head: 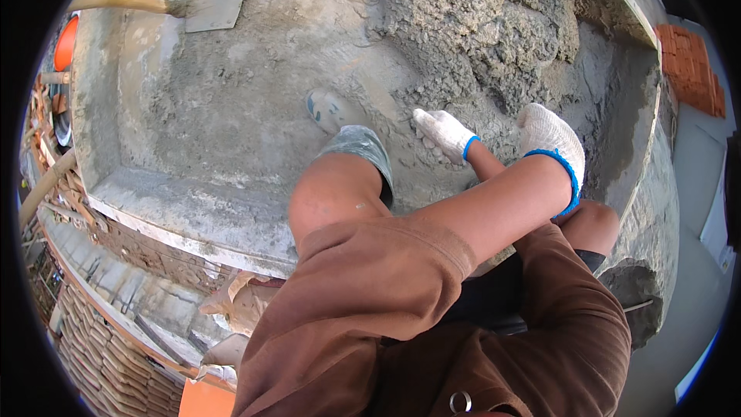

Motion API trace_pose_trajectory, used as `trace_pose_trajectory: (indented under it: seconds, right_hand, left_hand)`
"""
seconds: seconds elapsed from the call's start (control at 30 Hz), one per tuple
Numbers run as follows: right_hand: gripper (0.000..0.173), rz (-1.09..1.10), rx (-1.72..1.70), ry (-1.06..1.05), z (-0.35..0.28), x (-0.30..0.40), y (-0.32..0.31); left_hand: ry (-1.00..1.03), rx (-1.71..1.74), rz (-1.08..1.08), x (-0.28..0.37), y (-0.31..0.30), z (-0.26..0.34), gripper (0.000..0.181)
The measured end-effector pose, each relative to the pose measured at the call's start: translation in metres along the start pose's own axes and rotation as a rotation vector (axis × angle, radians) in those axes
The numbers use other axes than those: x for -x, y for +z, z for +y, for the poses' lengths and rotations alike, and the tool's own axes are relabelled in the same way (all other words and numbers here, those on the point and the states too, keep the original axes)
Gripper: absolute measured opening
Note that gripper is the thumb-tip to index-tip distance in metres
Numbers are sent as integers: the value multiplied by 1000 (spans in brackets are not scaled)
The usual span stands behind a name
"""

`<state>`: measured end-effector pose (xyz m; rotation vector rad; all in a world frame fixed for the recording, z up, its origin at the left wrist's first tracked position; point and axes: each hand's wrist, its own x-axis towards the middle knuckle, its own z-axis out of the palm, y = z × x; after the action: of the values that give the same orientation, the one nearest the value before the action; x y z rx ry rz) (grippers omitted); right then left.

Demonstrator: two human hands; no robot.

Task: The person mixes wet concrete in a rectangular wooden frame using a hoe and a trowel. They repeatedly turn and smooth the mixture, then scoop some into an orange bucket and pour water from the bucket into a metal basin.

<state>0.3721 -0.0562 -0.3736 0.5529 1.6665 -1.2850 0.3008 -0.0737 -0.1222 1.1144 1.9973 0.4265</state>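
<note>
My arms cross in front of me over a shallow mortar trough (191, 226). My left hand (553, 130), in a white knit glove with a blue cuff, is bent and lies above my right knee; its fingertips are turned out of sight. Lower and further left, my right hand (444, 132) wears a matching glove, its curled fingers close to the wet grey mortar (474, 29). A smooth pale strip (376, 92) runs from near its fingertips; I cannot tell whether it is a tool or spread mortar. My mortar-smeared boot (333, 110) stands in the trough.
A mixing hoe's flat metal blade (214, 6) rests in the trough at upper left, its wooden handle (121, 1) over the wall. Stacked bricks (689, 69) stand right, an orange bucket (66, 43) left. Torn paper bags (246, 301) and stacked tiles (116, 353) lie lower left.
</note>
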Motion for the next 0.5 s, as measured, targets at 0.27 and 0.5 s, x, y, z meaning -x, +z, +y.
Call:
trace_pose_trajectory:
  seconds: [0.27, 0.5]
  right_hand:
    - [75, 280, 499, 33, 71, -43, 19]
    - [57, 689, 594, -61, 82, 21, -66]
  left_hand:
    - [-59, -1, 52, -15, 2, -4, 33]
    - [29, 17, 129, -16, -8, 5, 28]
